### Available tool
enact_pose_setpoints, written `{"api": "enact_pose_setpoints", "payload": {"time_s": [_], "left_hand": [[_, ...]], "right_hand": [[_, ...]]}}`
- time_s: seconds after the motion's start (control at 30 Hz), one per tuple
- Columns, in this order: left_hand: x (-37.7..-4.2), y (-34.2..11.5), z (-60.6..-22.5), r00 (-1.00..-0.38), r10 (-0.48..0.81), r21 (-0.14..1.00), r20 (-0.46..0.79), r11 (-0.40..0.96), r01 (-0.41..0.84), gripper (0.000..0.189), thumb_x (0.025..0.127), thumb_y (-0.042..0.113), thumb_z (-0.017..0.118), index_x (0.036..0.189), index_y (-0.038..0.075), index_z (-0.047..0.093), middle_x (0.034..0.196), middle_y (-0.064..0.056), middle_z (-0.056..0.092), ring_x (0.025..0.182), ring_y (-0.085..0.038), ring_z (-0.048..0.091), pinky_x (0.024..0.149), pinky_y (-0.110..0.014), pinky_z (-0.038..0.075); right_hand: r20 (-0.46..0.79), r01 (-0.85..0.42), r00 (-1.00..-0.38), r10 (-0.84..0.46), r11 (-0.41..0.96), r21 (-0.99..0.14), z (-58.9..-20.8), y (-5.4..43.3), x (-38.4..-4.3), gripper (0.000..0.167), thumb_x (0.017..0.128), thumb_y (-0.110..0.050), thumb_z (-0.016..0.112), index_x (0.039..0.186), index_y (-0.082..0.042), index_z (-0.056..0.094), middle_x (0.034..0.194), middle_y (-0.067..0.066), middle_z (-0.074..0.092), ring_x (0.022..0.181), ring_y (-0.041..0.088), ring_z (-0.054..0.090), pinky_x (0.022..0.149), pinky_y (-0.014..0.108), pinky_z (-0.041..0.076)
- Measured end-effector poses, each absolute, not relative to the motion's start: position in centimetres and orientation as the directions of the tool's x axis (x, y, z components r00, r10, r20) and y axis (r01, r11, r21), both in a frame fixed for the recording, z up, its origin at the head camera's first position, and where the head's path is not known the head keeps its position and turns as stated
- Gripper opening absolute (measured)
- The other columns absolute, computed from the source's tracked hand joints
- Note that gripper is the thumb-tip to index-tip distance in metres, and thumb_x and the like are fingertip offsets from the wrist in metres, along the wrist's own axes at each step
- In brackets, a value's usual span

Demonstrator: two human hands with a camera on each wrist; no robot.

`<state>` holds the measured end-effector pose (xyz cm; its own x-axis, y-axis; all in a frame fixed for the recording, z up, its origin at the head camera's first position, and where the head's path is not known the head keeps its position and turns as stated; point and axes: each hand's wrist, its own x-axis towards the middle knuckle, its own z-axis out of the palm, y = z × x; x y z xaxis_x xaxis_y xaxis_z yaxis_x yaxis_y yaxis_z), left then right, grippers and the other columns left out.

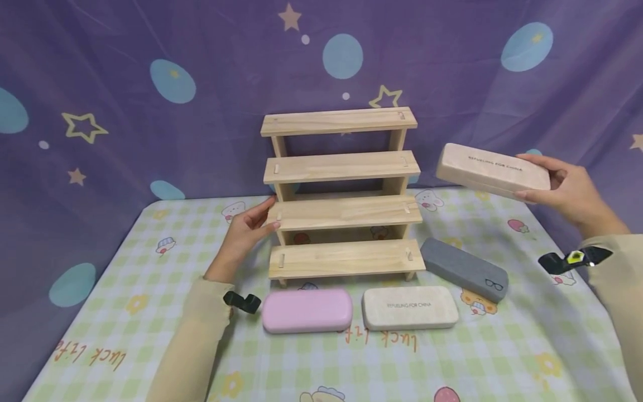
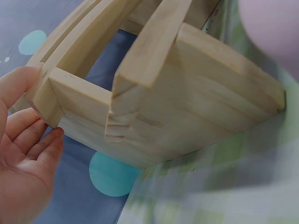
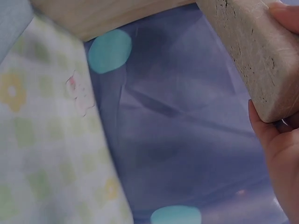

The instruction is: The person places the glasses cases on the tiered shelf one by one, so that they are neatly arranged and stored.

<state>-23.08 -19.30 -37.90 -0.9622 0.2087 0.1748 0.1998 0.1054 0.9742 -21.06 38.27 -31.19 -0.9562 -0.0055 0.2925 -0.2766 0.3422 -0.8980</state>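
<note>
My right hand [image 1: 577,192] holds a beige glasses case [image 1: 492,167] by its right end, in the air right of a stepped wooden display rack [image 1: 341,167]. Printed lettering shows on its lid; the right wrist view catches the speckled side of the case [image 3: 261,60]. At the rack's left side, my left hand [image 1: 246,231] grips the end of a lower-middle board, thumb on one face and fingers on the other in the left wrist view. Below the rack lie a pink glasses case [image 1: 307,311] and a cream glasses case [image 1: 410,307]. A grey glasses case [image 1: 464,269] lies slanted by the rack's lower right corner.
A green-and-white checked cloth [image 1: 166,312] with cartoon prints covers the table. Behind it hangs a purple curtain [image 1: 221,151] with stars and blue ovals, close to the back of the rack.
</note>
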Motion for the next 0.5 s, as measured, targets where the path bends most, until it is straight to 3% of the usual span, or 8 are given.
{"api": "enact_pose_setpoints", "payload": {"time_s": [0.5], "left_hand": [[-23.2,-19.5,-38.2,-0.96,0.211,0.973,0.185,0.097,0.209,0.057,0.087,0.0,0.064,0.139,-0.005,0.041,0.145,-0.014,0.04,0.135,-0.023,0.036,0.113,-0.03,0.027]], "right_hand": [[0.315,-0.335,-0.942,-0.115,0.298,-0.894,-26.6,34.9,-22.6,0.066,0.072,0.018,0.069,0.131,-0.009,0.056,0.114,-0.006,0.062,0.092,0.006,0.056,0.07,0.008,0.048]]}}
